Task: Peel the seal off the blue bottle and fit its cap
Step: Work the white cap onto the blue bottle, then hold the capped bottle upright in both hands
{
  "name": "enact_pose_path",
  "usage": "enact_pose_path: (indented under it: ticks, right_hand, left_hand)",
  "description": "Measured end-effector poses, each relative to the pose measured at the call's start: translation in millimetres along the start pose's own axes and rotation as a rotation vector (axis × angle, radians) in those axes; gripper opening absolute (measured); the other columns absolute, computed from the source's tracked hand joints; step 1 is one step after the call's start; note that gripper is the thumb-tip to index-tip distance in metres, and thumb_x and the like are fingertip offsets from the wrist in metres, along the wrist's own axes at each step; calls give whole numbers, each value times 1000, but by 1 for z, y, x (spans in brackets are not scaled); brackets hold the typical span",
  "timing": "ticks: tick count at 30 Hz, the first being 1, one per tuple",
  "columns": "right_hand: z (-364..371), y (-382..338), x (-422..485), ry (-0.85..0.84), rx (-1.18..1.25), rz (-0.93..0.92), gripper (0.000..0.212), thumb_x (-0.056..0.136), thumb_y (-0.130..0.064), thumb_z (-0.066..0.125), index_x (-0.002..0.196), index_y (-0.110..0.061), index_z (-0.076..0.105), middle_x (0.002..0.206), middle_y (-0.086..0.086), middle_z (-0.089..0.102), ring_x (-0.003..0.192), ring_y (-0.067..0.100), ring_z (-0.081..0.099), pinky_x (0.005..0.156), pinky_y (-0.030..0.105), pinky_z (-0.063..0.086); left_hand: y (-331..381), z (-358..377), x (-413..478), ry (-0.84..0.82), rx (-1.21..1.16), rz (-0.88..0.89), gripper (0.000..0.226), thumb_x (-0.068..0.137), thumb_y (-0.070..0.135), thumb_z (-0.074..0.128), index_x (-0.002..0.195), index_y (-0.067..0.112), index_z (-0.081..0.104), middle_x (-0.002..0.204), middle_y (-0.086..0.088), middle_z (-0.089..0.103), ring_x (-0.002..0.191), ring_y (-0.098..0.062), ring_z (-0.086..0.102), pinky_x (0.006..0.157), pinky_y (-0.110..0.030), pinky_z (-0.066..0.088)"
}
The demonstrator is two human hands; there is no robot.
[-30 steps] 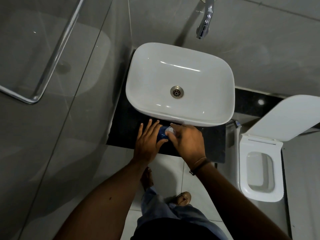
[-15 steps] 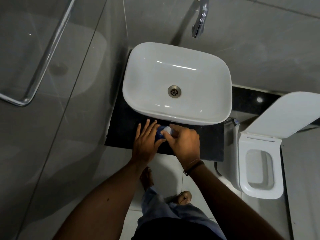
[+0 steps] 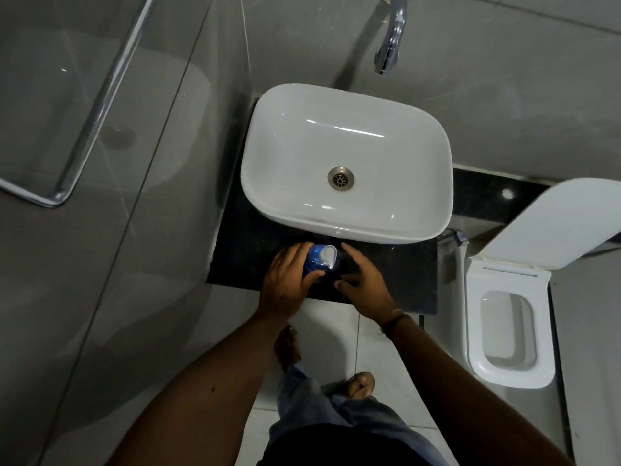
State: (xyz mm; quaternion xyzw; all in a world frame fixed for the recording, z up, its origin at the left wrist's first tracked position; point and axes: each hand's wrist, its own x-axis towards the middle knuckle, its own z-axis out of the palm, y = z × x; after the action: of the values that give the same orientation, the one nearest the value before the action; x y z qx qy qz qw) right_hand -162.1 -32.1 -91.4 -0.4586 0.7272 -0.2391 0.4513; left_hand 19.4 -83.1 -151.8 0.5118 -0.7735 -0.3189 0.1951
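A blue bottle (image 3: 315,261) stands on the black counter (image 3: 396,264) just in front of the basin. A white seal (image 3: 327,256) lies over its mouth, with one edge hanging down on the right side. My left hand (image 3: 287,282) wraps around the bottle from the left. Just right of the bottle, my right hand (image 3: 364,283) hovers with fingers spread and nothing in it. No cap is in view.
A white basin (image 3: 346,159) sits on the counter under a chrome tap (image 3: 389,38). At the right stands a white toilet (image 3: 507,331) with its lid up. A glass shower screen with a chrome handle (image 3: 84,122) runs along the left.
My right hand has let go of the bottle's top and drawn back to the right, opening. The white seal now shows, partly lifted. My left hand still holds the bottle.
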Motion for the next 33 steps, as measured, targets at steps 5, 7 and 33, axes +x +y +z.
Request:
enact_pose_path:
  ticks: [5, 7, 33]
  right_hand:
    - [11, 0, 13, 33, 111, -52, 63, 90, 5, 74, 148, -9, 55, 143, 11, 65, 133, 26, 64, 114, 48, 53]
    - [13, 1, 14, 46, 118, -55, 59, 90, 3, 75, 145, -12, 57, 139, 6, 67, 130, 22, 66, 115, 45, 53]
    - [105, -75, 56, -41, 46, -150, 57, 93, -3, 73, 147, -7, 57, 145, 12, 66, 135, 28, 63, 117, 36, 47]
  left_hand:
    - [5, -4, 0, -42, -121, -46, 57, 100, 39, 61, 147, 11, 46, 143, -7, 56, 125, -22, 59, 94, -23, 47]
    - [7, -5, 0, -40, -139, -46, 57, 100, 37, 61, 148, 10, 45, 144, -8, 55, 127, -22, 58, 98, -21, 44]
    - [-54, -82, -7, 83, -309, -364, 110, 79, 90, 27, 156, 12, 33, 158, -10, 43, 143, -22, 43, 116, -30, 32]
